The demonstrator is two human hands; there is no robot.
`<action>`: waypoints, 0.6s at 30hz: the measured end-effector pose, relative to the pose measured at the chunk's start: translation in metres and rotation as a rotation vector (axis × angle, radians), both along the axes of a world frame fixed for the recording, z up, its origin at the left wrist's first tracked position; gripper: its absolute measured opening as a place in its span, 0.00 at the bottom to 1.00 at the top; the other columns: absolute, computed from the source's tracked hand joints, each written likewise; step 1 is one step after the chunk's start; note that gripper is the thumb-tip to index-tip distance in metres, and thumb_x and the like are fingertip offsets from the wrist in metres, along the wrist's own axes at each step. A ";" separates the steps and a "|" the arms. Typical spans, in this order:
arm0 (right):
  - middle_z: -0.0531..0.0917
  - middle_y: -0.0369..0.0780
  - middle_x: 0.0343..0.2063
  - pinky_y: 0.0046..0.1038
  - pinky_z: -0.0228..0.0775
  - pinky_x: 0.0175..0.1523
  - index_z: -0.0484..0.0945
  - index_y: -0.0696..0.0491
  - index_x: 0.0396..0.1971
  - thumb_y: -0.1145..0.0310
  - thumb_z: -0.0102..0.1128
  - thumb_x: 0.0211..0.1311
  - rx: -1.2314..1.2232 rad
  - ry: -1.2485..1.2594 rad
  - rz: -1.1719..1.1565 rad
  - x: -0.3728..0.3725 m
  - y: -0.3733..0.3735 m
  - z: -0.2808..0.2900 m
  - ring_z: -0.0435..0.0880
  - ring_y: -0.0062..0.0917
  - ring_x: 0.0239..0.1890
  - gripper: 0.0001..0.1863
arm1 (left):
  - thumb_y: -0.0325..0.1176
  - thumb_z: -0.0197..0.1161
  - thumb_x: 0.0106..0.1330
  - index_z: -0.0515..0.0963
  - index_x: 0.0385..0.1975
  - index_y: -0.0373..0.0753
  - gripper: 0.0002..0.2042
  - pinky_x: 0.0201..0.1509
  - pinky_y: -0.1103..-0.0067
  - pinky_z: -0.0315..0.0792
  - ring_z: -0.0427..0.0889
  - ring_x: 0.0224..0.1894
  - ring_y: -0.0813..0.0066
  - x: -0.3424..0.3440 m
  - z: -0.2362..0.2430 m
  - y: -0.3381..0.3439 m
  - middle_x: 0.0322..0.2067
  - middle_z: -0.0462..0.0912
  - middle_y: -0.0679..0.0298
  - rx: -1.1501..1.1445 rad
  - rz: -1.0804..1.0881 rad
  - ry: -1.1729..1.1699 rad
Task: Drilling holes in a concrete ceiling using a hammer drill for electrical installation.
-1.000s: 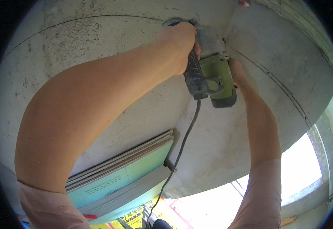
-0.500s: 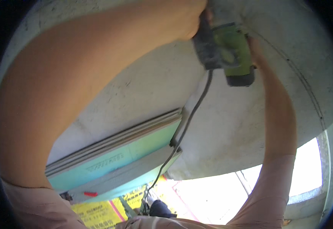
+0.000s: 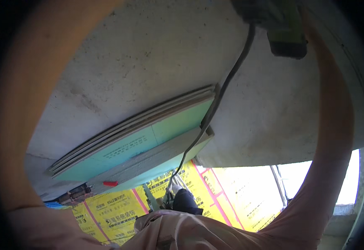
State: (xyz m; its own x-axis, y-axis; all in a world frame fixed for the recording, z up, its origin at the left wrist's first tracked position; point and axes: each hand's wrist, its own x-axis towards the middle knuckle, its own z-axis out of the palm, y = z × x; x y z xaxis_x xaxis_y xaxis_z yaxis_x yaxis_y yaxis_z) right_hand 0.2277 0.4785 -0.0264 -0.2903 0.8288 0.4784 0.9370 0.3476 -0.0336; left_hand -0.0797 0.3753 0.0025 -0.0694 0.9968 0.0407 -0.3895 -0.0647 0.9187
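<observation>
A green and dark grey power tool [image 3: 287,35] hangs at the top edge, partly cut off, with a black cord [image 3: 232,79] dropping from it. My right hand [image 3: 306,17] is behind the tool's right side, dim, with its fingers hidden. The left forearm runs up the left side to beyond the top edge, taking the hand out of sight. A grey concrete surface [image 3: 157,62] lies around the tool, marked by a dark line at the right.
Pale green boards [image 3: 169,123] lean against concrete at lower middle, near a small red object [image 3: 110,183]. Yellow printed sheeting [image 3: 115,216] with pink tape covers the floor around my dark-trousered leg [image 3: 184,201]. A bright opening [image 3: 348,181] is at lower right.
My view has tilted downward: the tool has shifted up and right to the frame's edge, my left hand has left view, and more floor and leg show.
</observation>
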 end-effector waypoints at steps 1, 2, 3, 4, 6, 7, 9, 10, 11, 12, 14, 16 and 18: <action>0.85 0.51 0.40 0.39 0.73 0.52 0.80 0.59 0.48 0.58 0.65 0.56 -0.021 0.012 0.005 -0.010 -0.001 -0.003 0.85 0.40 0.45 0.24 | 0.39 0.54 0.71 0.75 0.40 0.39 0.10 0.50 0.66 0.68 0.78 0.38 0.72 0.002 -0.007 0.001 0.33 0.79 0.61 -0.040 0.010 0.018; 0.85 0.51 0.41 0.39 0.73 0.52 0.79 0.59 0.49 0.58 0.64 0.56 -0.050 0.016 -0.010 -0.003 -0.013 0.007 0.85 0.40 0.45 0.24 | 0.39 0.54 0.71 0.75 0.41 0.39 0.10 0.50 0.66 0.68 0.78 0.39 0.72 0.003 -0.015 -0.001 0.34 0.79 0.61 -0.088 0.001 0.028; 0.85 0.51 0.41 0.39 0.73 0.52 0.79 0.59 0.49 0.58 0.64 0.57 -0.078 0.019 -0.024 -0.003 -0.019 0.011 0.85 0.40 0.45 0.24 | 0.39 0.54 0.71 0.75 0.42 0.39 0.11 0.51 0.66 0.67 0.77 0.40 0.72 0.004 -0.023 -0.003 0.36 0.79 0.61 -0.134 -0.008 0.038; 0.85 0.50 0.42 0.39 0.73 0.53 0.79 0.59 0.49 0.58 0.64 0.57 -0.100 0.029 -0.026 -0.011 -0.024 0.011 0.85 0.39 0.46 0.24 | 0.39 0.54 0.71 0.74 0.43 0.39 0.11 0.52 0.66 0.67 0.77 0.42 0.72 0.004 -0.031 -0.001 0.38 0.79 0.61 -0.175 -0.005 0.053; 0.85 0.50 0.42 0.38 0.72 0.53 0.79 0.59 0.50 0.59 0.64 0.57 -0.132 0.042 -0.033 -0.032 -0.036 0.015 0.84 0.39 0.46 0.24 | 0.39 0.54 0.71 0.74 0.45 0.39 0.12 0.54 0.66 0.66 0.76 0.45 0.72 0.004 -0.043 0.000 0.41 0.78 0.60 -0.243 -0.001 0.079; 0.85 0.50 0.43 0.38 0.72 0.53 0.79 0.59 0.51 0.59 0.63 0.58 -0.139 0.047 -0.034 -0.041 -0.043 0.018 0.84 0.39 0.46 0.25 | 0.39 0.54 0.71 0.74 0.47 0.39 0.12 0.55 0.66 0.66 0.76 0.46 0.72 0.003 -0.045 -0.001 0.43 0.78 0.60 -0.269 0.003 0.091; 0.85 0.49 0.43 0.38 0.72 0.54 0.78 0.59 0.51 0.59 0.63 0.58 -0.112 0.034 -0.042 -0.043 -0.044 0.026 0.84 0.39 0.47 0.25 | 0.39 0.54 0.71 0.74 0.49 0.39 0.14 0.57 0.66 0.65 0.75 0.49 0.72 0.001 -0.040 -0.003 0.46 0.77 0.60 -0.280 0.005 0.091; 0.84 0.49 0.44 0.37 0.72 0.54 0.78 0.59 0.52 0.59 0.63 0.58 -0.082 0.021 -0.047 -0.037 -0.036 0.020 0.83 0.39 0.47 0.25 | 0.39 0.54 0.71 0.73 0.50 0.39 0.14 0.58 0.66 0.65 0.75 0.50 0.72 0.000 -0.033 -0.004 0.48 0.77 0.60 -0.269 0.004 0.084; 0.84 0.49 0.44 0.37 0.72 0.54 0.78 0.58 0.52 0.59 0.63 0.58 -0.034 0.002 -0.055 -0.028 -0.026 0.013 0.83 0.38 0.48 0.25 | 0.39 0.54 0.71 0.73 0.51 0.39 0.15 0.59 0.66 0.65 0.75 0.52 0.72 -0.001 -0.024 -0.004 0.49 0.77 0.59 -0.240 0.000 0.071; 0.84 0.49 0.45 0.37 0.72 0.55 0.78 0.58 0.52 0.59 0.62 0.59 0.019 -0.017 -0.065 -0.017 -0.015 0.007 0.83 0.38 0.48 0.25 | 0.40 0.54 0.71 0.73 0.52 0.39 0.16 0.59 0.66 0.64 0.74 0.53 0.72 -0.001 -0.012 -0.006 0.51 0.77 0.59 -0.205 -0.005 0.058; 0.84 0.48 0.45 0.36 0.71 0.55 0.77 0.58 0.53 0.59 0.62 0.59 0.120 -0.010 -0.050 -0.021 0.023 -0.020 0.83 0.38 0.49 0.25 | 0.40 0.54 0.71 0.73 0.55 0.39 0.17 0.61 0.66 0.64 0.74 0.56 0.72 -0.003 0.010 -0.006 0.54 0.76 0.59 -0.142 0.024 0.073; 0.85 0.51 0.37 0.39 0.74 0.48 0.80 0.59 0.44 0.62 0.62 0.56 0.257 -0.184 -0.028 0.064 0.048 0.020 0.85 0.41 0.42 0.19 | 0.40 0.54 0.71 0.72 0.56 0.39 0.18 0.62 0.66 0.63 0.73 0.57 0.72 0.006 0.040 -0.017 0.56 0.76 0.59 -0.034 -0.035 0.034; 0.85 0.52 0.26 0.42 0.78 0.39 0.82 0.59 0.34 0.65 0.61 0.53 0.275 -0.249 0.051 0.054 0.064 0.021 0.87 0.44 0.32 0.13 | 0.37 0.55 0.69 0.71 0.48 0.38 0.13 0.48 0.69 0.69 0.75 0.43 0.73 -0.014 0.035 -0.009 0.43 0.77 0.60 0.046 -0.081 -0.041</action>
State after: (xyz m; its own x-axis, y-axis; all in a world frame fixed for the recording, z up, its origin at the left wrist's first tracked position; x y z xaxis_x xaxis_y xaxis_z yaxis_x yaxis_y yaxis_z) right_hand 0.2814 0.5421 -0.0057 -0.4631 0.6604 0.5911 0.8861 0.3581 0.2942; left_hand -0.0941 0.3664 0.0371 0.0091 0.9963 0.0856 -0.4320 -0.0733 0.8989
